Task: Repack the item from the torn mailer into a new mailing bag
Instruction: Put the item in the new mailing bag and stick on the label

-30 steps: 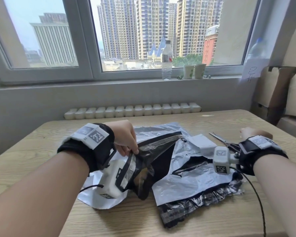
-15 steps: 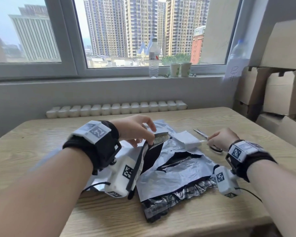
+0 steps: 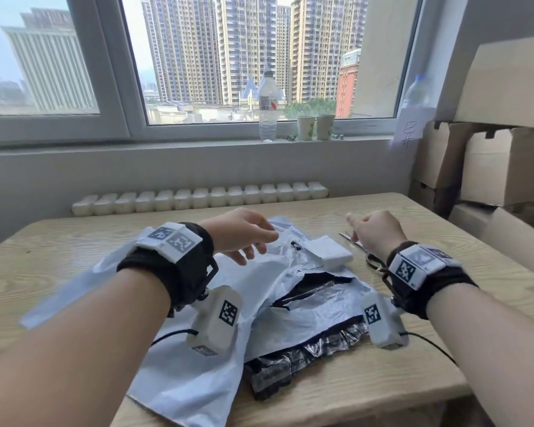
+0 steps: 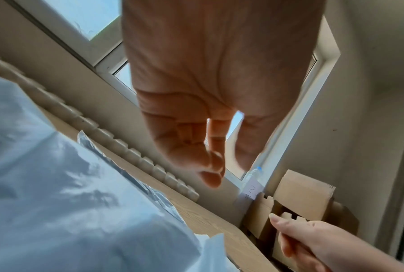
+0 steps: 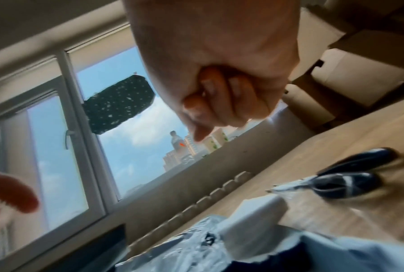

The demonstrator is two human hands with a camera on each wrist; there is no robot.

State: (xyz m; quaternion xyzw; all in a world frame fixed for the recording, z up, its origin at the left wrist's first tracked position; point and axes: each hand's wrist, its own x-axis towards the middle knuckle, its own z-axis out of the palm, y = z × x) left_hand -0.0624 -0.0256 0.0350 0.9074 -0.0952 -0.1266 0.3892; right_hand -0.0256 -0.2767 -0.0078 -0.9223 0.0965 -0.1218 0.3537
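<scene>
A torn silver-white mailer [image 3: 315, 306] lies in the middle of the wooden table [image 3: 413, 349], its rip showing a black inside. A dark item in crinkled clear wrap [image 3: 305, 355] sticks out from under its near edge. A smooth white mailing bag [image 3: 182, 380] lies on the left, partly under the torn one, and fills the lower left of the left wrist view [image 4: 56, 202]. My left hand [image 3: 244, 238] hovers over the mailer's far end, fingers loosely bent and empty [image 4: 210, 165]. My right hand [image 3: 370, 232] hangs above the scissors [image 3: 373, 261], fingers curled into the palm, holding nothing [image 5: 219, 103].
A small white box [image 3: 333, 255] rests on the mailer's far right corner, with the black-handled scissors [image 5: 350, 176] beside it. Cardboard boxes [image 3: 490, 167] are stacked at the right. A water bottle [image 3: 267, 112] and two paper cups [image 3: 315, 126] stand on the windowsill.
My left hand has let go of the dark mailer flap, which now lies flat. My right hand rose from beside the scissors and box. The head view swung right.
</scene>
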